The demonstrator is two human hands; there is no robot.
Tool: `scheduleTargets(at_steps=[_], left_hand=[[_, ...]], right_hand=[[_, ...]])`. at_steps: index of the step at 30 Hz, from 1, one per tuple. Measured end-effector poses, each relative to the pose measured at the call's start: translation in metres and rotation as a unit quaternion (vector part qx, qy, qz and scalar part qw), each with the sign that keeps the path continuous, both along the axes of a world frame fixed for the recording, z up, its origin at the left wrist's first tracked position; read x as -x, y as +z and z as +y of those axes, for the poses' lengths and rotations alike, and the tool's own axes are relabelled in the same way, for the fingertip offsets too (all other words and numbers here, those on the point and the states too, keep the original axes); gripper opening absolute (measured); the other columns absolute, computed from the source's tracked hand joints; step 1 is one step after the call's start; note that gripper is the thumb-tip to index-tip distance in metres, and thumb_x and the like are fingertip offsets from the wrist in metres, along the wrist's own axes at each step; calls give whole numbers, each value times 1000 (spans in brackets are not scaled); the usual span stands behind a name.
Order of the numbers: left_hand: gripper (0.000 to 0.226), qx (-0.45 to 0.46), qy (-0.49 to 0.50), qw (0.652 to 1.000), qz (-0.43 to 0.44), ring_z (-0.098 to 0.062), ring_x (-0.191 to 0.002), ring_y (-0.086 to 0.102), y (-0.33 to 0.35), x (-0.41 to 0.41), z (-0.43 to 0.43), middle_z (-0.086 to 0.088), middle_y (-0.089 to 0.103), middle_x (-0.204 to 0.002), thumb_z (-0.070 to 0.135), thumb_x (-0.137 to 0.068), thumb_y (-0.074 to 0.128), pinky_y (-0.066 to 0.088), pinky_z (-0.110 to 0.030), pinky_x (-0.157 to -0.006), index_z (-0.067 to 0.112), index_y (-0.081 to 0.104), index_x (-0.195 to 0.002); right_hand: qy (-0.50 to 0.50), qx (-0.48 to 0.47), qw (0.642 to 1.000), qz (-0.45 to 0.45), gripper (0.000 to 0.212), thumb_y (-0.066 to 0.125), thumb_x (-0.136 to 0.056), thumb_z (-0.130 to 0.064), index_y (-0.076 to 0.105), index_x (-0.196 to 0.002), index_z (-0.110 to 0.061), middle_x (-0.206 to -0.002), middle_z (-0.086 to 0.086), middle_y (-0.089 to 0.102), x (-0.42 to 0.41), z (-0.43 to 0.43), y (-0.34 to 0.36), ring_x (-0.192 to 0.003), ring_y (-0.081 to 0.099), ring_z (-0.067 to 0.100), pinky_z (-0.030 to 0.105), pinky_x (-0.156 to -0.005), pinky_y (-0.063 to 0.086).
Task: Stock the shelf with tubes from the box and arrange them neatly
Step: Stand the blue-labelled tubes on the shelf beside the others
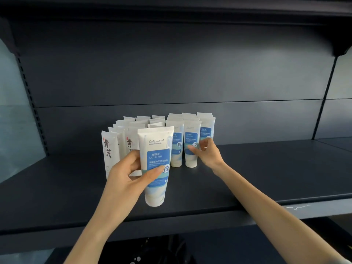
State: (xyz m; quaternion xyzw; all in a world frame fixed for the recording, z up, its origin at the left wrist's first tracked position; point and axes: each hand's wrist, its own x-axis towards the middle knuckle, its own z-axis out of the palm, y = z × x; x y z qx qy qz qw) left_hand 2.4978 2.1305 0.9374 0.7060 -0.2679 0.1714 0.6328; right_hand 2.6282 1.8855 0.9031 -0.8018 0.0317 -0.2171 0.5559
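Pinching a tube (155, 168) between thumb and fingers near the shelf's (257, 178) front edge, the left hand (123, 176) should stand it cap-down, label forward, flush with the row (176, 155) that the right hand (208, 154) touches, grip unclear.

A dark grey shelf (266, 168) carries one cluster of upright tubes, standing cap-down in rows. White tubes with brown characters (109, 149) fill its nine o'clock side; blue-labelled tubes (191, 147) fill its three o'clock side.
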Motion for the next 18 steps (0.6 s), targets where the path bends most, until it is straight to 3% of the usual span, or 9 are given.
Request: scheduleTargets(at_steps=[2,4,7,9,12,14,18], left_hand=[[26,17,-4,1000,-11,1,-86,68,5,-3,-7,19,72,-91,28,-68,70,50,-8,-62,31,64,-94],[26,36,-7,999,-23,0,-87,68,8,-5,-16,18,73,-92,27,-69,70,50,-10,-63,29,64,-95],[28,85,-12,995,-41,2,-88,68,12,-8,-33,20,72,-92,26,-67,70,50,-8,-65,28,63,-94],[28,108,-11,993,-54,2,-89,67,15,-10,-46,19,72,-93,28,-66,71,50,-9,-66,31,63,-92],[25,122,-17,991,-60,0,-92,66,19,-13,-64,18,72,-94,30,-67,72,51,-10,-66,40,66,-89],[25,110,-18,992,-63,-3,-92,67,20,-15,-75,17,72,-95,31,-68,72,52,-12,-66,41,66,-90],[29,96,-10,993,-65,-2,-92,66,18,-15,-91,20,70,-93,35,-65,72,52,-12,-66,38,62,-92]], right_hand=[[-22,-4,1000,-11,46,63,-87,-39,42,-119,-13,-127,3,47,12,-3,9,-112,50,15,31,-90,48],[-42,7,998,-36,43,54,-92,-43,43,-121,-14,-128,1,45,30,-5,17,-110,48,11,25,-87,44],[1,-11,995,-96,28,43,-94,-51,52,-102,-26,-109,-14,58,68,-1,25,-99,54,-1,9,-75,40],[45,-8,991,-127,30,38,-92,-58,53,-99,-33,-104,-20,59,95,6,24,-97,54,-7,5,-74,39],[108,19,981,-161,41,43,-90,-52,49,-121,-28,-122,-14,56,120,15,13,-115,52,3,14,-90,42],[123,39,976,-175,47,53,-90,-45,41,-133,-30,-128,-16,53,128,19,7,-122,48,4,10,-95,38],[124,56,969,-207,59,66,-88,-33,35,-138,-37,-132,-17,52,135,23,4,-127,47,8,6,-99,33]])
